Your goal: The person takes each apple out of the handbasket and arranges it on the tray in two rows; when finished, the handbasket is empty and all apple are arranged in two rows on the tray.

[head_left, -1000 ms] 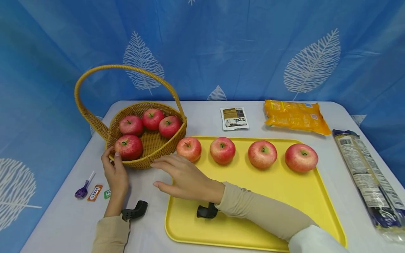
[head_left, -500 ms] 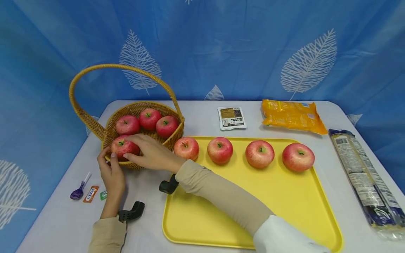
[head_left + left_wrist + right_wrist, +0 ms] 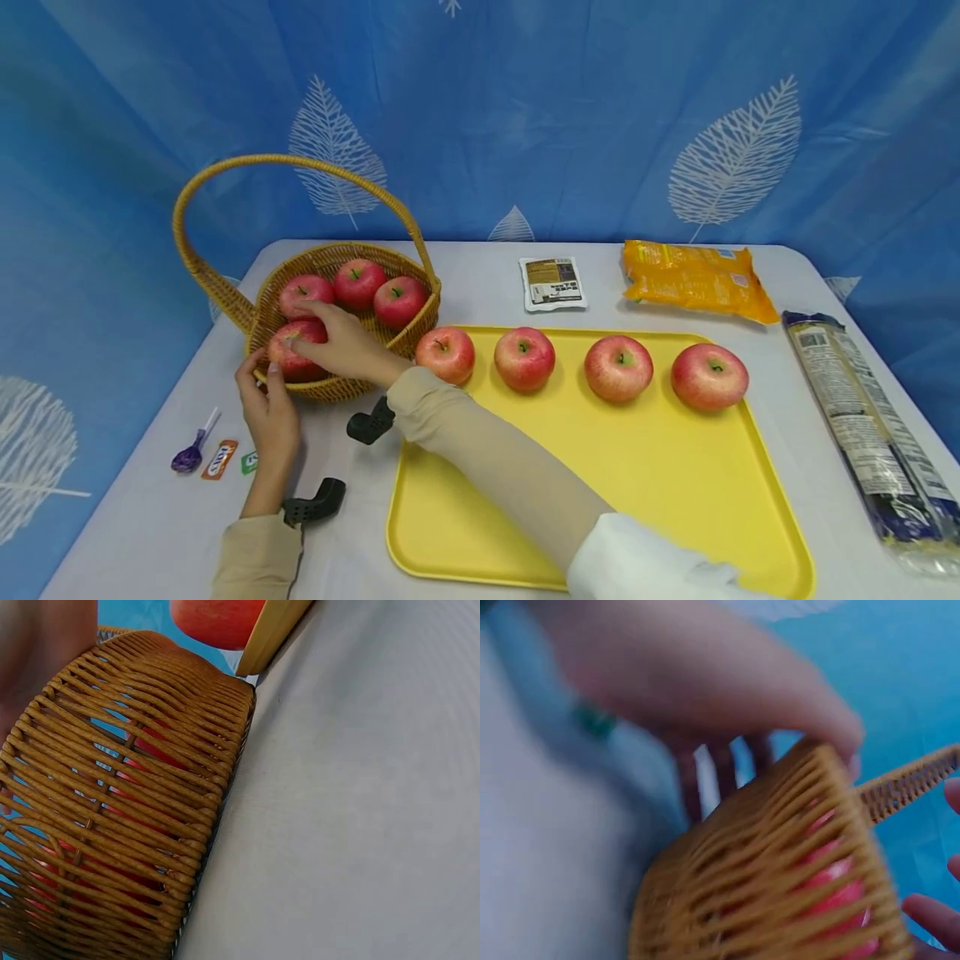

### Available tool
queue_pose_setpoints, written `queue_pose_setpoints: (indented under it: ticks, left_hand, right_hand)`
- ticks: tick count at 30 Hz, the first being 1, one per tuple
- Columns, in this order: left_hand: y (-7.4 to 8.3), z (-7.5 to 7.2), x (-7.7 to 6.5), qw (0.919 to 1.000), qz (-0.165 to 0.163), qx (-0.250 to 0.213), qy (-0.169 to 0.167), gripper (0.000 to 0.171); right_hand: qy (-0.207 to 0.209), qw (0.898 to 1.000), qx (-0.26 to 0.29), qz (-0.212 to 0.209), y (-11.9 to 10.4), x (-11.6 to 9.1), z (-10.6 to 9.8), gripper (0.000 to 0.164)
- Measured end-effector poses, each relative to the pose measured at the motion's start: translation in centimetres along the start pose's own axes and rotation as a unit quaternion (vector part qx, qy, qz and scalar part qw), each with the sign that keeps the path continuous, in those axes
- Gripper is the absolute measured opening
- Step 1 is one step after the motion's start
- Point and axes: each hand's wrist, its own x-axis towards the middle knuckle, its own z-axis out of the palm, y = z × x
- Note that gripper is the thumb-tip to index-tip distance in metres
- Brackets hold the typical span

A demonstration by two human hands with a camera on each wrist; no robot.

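Observation:
At the near-left of the wicker basket, my left hand grips the rim, thumb over the edge and fingers along the outside. Inside, my right hand holds the front-left red apple between thumb and fingers. This apple sits low by the near rim. Three more apples, including a back-left apple, lie behind it in the basket. The right wrist view shows the left thumb hooked over the rim, with the right hand's fingertips at the right edge. Wicker slats partly hide the apples there.
A yellow tray right of the basket carries several apples in a row along its back, among them a middle apple. Behind lie a small white packet and an orange bag. A long package and a lollipop flank them.
My right hand has moved left from above the tray's edge into the basket and taken hold of the front-left apple. The left hand stays on the rim.

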Motion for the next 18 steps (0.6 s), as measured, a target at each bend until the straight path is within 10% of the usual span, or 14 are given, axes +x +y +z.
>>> queue_pose_setpoints:
  ticks: [5, 18]
  left_hand:
    - [0.0, 0.1, 0.1, 1.0, 0.005, -0.005, -0.001, 0.04]
    - [0.2, 0.0, 0.0, 0.9999, 0.0, -0.009, -0.011, 0.04]
  right_hand:
    - [0.01, 0.998, 0.054, 0.007, 0.4, 0.9, -0.1, 0.061]
    - [-0.095, 0.989, -0.024, 0.111, 0.7, 1.4, -0.7, 0.078]
